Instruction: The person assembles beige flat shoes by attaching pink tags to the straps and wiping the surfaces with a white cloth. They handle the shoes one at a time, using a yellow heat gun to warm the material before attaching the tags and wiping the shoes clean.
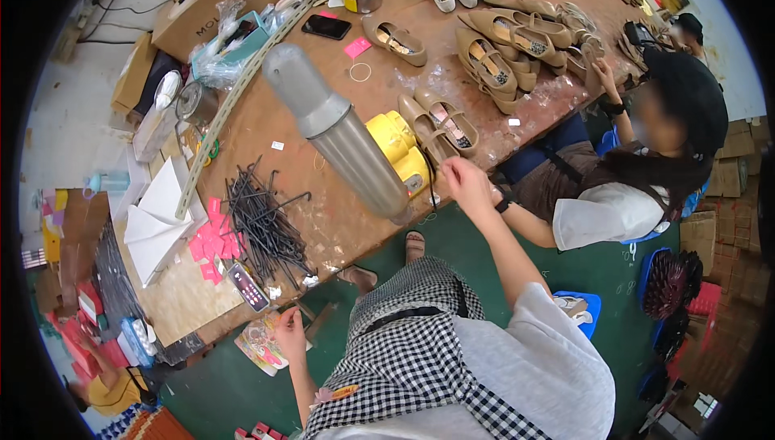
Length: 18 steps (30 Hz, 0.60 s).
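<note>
Right hand: fingers bunched nearly together, grip unclear. Left hand: fingers part-curled, hold unclear. Tan shoes just beyond right fingers, beside yellow machine, near table edge; careless tug could knock one off.

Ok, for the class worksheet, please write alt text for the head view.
A bare right hand is close to tan Mary Jane shoes beside a yellow and grey machine on a cluttered workbench. The left hand is near its edge; another person sits at right.
</note>
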Each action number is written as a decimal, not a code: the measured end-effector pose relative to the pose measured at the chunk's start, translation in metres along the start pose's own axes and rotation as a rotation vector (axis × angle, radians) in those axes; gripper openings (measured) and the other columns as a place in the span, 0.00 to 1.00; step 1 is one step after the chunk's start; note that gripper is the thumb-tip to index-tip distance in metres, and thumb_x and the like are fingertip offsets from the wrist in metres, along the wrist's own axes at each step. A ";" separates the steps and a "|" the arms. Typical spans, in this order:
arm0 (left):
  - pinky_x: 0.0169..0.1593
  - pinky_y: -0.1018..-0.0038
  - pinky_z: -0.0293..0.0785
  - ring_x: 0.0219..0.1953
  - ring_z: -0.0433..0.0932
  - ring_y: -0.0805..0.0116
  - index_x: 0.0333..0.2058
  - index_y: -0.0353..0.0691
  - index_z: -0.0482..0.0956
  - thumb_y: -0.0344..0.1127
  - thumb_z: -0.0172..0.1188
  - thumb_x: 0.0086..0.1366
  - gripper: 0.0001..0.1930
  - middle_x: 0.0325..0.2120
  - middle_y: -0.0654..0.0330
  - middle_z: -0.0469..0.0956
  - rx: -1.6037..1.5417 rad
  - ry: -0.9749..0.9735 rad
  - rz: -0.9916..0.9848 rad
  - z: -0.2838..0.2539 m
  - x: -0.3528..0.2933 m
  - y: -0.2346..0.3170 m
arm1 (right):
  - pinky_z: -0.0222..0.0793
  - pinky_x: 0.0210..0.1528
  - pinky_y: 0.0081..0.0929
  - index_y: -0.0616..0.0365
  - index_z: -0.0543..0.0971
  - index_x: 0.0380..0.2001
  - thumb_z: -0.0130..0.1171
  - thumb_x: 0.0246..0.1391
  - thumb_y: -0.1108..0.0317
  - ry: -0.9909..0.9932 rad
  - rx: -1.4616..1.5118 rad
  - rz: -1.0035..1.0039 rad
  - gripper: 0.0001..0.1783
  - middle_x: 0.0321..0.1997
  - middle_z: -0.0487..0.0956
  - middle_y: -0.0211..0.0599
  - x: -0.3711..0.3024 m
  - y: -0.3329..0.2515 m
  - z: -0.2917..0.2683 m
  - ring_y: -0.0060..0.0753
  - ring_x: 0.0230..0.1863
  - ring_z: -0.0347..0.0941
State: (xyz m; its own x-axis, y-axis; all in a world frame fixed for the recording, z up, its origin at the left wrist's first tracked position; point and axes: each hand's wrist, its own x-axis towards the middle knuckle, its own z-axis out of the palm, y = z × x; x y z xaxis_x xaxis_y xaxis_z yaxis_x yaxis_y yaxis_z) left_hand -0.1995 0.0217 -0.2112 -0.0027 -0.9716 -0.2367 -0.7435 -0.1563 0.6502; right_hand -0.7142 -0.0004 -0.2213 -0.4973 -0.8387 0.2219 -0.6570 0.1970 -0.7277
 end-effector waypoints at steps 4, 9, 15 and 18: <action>0.34 0.74 0.73 0.28 0.78 0.70 0.42 0.36 0.83 0.34 0.59 0.66 0.11 0.32 0.56 0.82 0.013 -0.059 -0.015 0.002 0.003 0.019 | 0.74 0.39 0.44 0.57 0.82 0.30 0.55 0.58 0.58 -0.555 -0.018 0.373 0.14 0.29 0.81 0.50 -0.048 0.002 0.007 0.51 0.34 0.79; 0.36 0.75 0.75 0.30 0.79 0.71 0.42 0.36 0.83 0.33 0.60 0.65 0.10 0.33 0.56 0.82 -0.027 -0.088 -0.043 0.000 -0.002 0.018 | 0.76 0.39 0.41 0.57 0.81 0.31 0.51 0.61 0.48 -0.479 -0.285 0.477 0.23 0.23 0.82 0.38 -0.059 0.049 0.032 0.42 0.32 0.82; 0.39 0.74 0.76 0.32 0.80 0.69 0.41 0.37 0.83 0.34 0.61 0.64 0.10 0.33 0.55 0.82 -0.017 -0.166 -0.096 0.010 -0.027 0.001 | 0.77 0.42 0.45 0.58 0.77 0.49 0.45 0.62 0.47 -0.276 -0.157 0.758 0.27 0.37 0.83 0.54 0.010 0.120 0.061 0.54 0.38 0.82; 0.41 0.72 0.76 0.33 0.82 0.66 0.42 0.38 0.84 0.34 0.62 0.63 0.11 0.33 0.54 0.83 -0.027 -0.183 -0.060 0.021 -0.039 0.010 | 0.80 0.33 0.38 0.59 0.73 0.53 0.46 0.61 0.56 -0.363 0.132 0.933 0.23 0.39 0.82 0.52 0.023 0.115 0.060 0.46 0.31 0.83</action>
State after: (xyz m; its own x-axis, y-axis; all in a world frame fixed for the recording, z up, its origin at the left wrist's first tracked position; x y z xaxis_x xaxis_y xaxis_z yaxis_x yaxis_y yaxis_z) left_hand -0.2211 0.0616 -0.2112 -0.0823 -0.9121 -0.4017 -0.7278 -0.2204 0.6494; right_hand -0.7675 -0.0276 -0.3389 -0.5641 -0.4859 -0.6676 -0.0144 0.8142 -0.5804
